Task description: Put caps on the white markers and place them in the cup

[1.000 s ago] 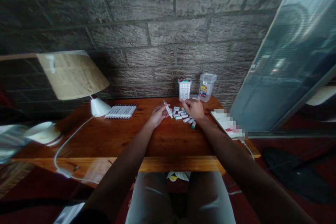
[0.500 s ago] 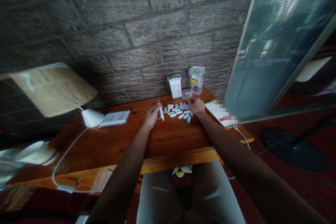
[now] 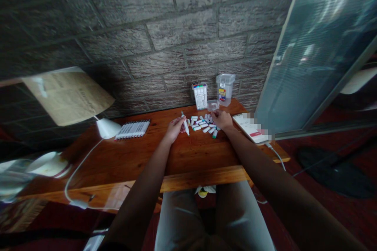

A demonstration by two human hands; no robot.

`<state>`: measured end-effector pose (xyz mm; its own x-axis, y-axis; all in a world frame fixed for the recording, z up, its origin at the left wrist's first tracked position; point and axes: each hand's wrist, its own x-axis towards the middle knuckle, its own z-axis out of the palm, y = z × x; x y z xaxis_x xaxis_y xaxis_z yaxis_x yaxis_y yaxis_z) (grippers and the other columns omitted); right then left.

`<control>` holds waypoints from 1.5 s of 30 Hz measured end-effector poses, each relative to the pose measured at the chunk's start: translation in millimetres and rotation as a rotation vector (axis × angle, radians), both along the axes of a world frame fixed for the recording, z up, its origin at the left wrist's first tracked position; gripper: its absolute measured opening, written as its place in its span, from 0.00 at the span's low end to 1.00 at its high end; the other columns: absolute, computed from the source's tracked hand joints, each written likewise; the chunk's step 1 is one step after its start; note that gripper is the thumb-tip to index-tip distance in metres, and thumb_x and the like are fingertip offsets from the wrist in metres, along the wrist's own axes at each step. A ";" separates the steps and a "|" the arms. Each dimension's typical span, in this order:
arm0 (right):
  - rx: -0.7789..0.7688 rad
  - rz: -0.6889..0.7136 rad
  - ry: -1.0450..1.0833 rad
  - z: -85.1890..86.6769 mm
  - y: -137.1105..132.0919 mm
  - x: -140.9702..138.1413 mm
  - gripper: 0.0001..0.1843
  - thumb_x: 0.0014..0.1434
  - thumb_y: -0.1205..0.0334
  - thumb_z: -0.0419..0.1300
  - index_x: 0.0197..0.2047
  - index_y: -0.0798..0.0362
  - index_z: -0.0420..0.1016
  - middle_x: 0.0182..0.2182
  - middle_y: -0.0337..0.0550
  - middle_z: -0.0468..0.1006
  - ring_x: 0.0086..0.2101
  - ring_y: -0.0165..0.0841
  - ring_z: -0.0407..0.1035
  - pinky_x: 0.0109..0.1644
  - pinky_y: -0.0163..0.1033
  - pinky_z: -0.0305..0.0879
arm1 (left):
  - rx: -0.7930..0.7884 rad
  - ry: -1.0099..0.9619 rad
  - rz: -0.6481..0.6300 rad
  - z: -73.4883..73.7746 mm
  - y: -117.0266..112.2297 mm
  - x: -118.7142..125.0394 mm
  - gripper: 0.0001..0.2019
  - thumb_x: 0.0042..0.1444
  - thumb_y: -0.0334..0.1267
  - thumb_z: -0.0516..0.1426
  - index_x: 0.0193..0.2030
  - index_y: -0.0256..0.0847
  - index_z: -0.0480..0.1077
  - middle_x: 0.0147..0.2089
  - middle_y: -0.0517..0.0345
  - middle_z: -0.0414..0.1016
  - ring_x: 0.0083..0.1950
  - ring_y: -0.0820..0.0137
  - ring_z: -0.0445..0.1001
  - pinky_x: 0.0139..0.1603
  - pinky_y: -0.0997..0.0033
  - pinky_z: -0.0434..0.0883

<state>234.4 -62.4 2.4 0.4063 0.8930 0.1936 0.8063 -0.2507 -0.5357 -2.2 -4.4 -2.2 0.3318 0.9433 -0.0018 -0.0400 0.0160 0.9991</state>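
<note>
- Left hand point(image 3: 176, 127) is pinched around a white marker point(image 3: 185, 122). The marker pokes out of the fingers toward about 1 o'clock, with its far end lifted off the bench point(image 3: 188, 153).
- Right hand point(image 3: 223, 119) sits fingers-down on the right edge of the loose pile of markers point(image 3: 203, 125). It's too small to tell whether it's closed on one or only touching.
- My take on doing this bit well: grip the marker near its middle so it doesn't swing. Pluck one piece off the pile's edge rather than raking, since round stuff probably rolls.
- The pile sits between the hands, at 3 o'clock from the left and 9 o'clock from the right.
- At 12 o'clock from the pile are a marker box point(image 3: 200, 96), a clear tub point(image 3: 225, 89) and a small clear lid point(image 3: 212, 105).
- A row of markers point(image 3: 132, 128) lies off at 9 o'clock by the lamp point(image 3: 107, 127).
- A phone point(image 3: 251, 128) is at 3 o'clock, just beside the right hand.
</note>
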 end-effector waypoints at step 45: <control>0.369 0.648 -0.071 15.5 -11.2 -33.9 0.09 0.63 0.56 0.63 0.36 0.51 0.82 0.37 0.43 0.84 0.40 0.34 0.75 0.49 0.37 0.66 | 0.124 0.053 -0.052 -5.5 2.8 -2.5 0.26 0.46 0.62 0.67 0.27 0.38 0.71 0.22 0.60 0.72 0.20 0.77 0.66 0.20 0.77 0.60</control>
